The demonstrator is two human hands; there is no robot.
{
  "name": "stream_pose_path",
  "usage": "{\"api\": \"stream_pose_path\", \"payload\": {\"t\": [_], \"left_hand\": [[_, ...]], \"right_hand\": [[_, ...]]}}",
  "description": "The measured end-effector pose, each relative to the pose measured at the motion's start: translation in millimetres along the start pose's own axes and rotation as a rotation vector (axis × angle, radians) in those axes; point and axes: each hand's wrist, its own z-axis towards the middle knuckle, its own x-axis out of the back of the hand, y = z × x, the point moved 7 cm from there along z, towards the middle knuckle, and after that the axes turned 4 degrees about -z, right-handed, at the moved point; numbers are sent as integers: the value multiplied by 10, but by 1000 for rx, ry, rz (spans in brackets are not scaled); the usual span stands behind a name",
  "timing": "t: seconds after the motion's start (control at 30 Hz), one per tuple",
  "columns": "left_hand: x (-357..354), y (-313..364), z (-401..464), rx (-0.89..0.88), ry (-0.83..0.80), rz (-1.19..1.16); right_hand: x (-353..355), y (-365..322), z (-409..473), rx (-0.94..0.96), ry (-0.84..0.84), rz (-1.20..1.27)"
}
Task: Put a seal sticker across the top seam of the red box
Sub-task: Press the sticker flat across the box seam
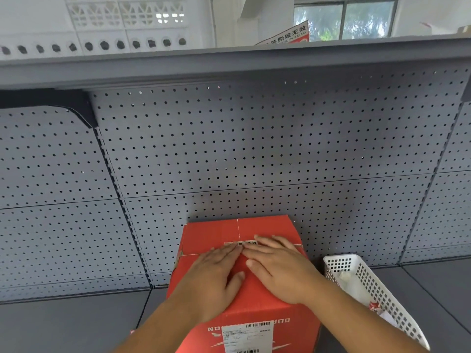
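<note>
Red box (254,301) on grey shelf (63,324), bottom edge cut off by frame. Left hand (214,276) and right hand (277,266) both flat, fingers spread, pressing box top, gripping nothing. Seal sticker (240,243) mostly hidden under fingertips, print unreadable. White basket (369,284) right, contents unclear. Pegboard (254,149) behind.

"撕毁无效" on red-white sign (288,34)

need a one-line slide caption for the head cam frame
Both bare hands, left hand and right hand, press a seal sticker flat onto the red cardboard box beside a white perforated plastic basket.
</note>
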Motion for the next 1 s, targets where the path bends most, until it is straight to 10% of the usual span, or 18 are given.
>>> {"api": "stream_pose_path", "payload": {"t": [1.0], "left_hand": [[216, -4, -257, 157, 309, 49]], "right_hand": [[205, 100, -174, -204, 232, -69]]}}
